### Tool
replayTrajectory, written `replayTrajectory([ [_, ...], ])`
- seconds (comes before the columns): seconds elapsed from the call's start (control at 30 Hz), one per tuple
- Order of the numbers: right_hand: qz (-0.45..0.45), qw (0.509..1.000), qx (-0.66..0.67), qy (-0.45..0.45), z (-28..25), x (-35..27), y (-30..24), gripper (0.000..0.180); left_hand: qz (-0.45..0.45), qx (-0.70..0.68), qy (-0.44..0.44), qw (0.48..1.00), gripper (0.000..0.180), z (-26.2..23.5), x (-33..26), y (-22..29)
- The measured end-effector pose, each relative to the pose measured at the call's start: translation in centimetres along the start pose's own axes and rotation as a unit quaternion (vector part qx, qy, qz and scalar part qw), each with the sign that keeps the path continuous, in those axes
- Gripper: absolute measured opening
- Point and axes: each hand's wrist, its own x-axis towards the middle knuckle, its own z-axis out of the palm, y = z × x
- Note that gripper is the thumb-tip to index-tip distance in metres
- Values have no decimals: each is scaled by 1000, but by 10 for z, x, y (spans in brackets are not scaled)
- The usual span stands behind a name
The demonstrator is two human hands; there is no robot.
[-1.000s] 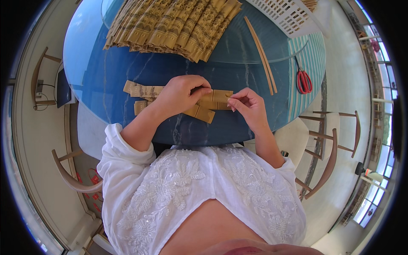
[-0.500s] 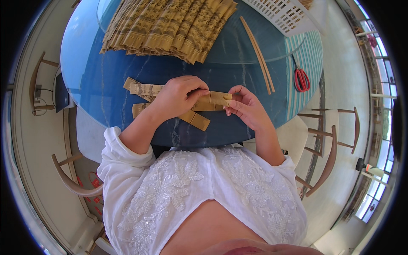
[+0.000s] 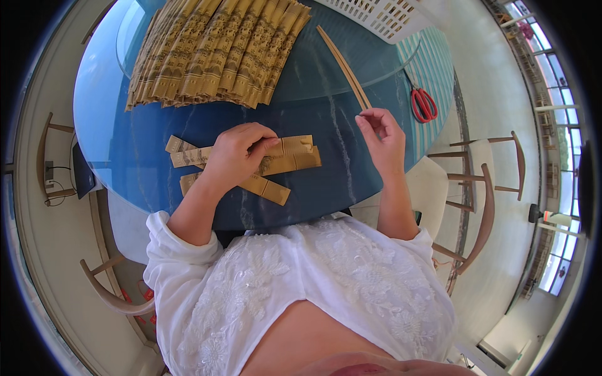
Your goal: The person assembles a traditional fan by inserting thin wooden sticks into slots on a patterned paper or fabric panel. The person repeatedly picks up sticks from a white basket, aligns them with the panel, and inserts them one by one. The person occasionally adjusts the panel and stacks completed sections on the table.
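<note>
My left hand pinches a gold paper sleeve between thumb and fingers, near the table's front edge. The sleeve's free end, on the right, looks slightly parted. Beneath it, several more flat gold sleeves lie crossed on the table; my hand covers their middles. Off to the right, my right hand has its thumb and curled fingers closed around the near ends of a pair of wooden chopsticks. Those ends are hidden by the fingers, and the chopsticks slant away toward the far side.
A large fanned pile of printed gold sleeves covers the far left of the blue marbled table. At the far right stand a white perforated basket and a striped cloth with red-handled scissors. Wooden chairs surround the table.
My right hand has let go of the sleeve's right end and moved up and right to the chopsticks. My left hand still holds the sleeve. The whole view has shifted slightly.
</note>
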Motion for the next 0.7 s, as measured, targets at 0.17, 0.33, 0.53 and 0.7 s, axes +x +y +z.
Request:
replayTrajectory([
  [0.17, 50, 984, -167, 44, -37, 13, 40, 23, 6, 10, 13, 1000, 5, 0, 1, -1],
  [0.33, 122, 991, -52, -22, -43, 16, 58, 25, -8, 28, 18, 999, 6, -1, 1, -3],
  [0.53, 133, 988, -64, -40, -40, 18, 53, 23, -16, 32, 17, 999, 6, -2, 1, -3],
  [0.7, 126, 990, 4, 59, -41, 21, 48, 17, -15, 30, 21, 999, 6, -2, 1, -4],
])
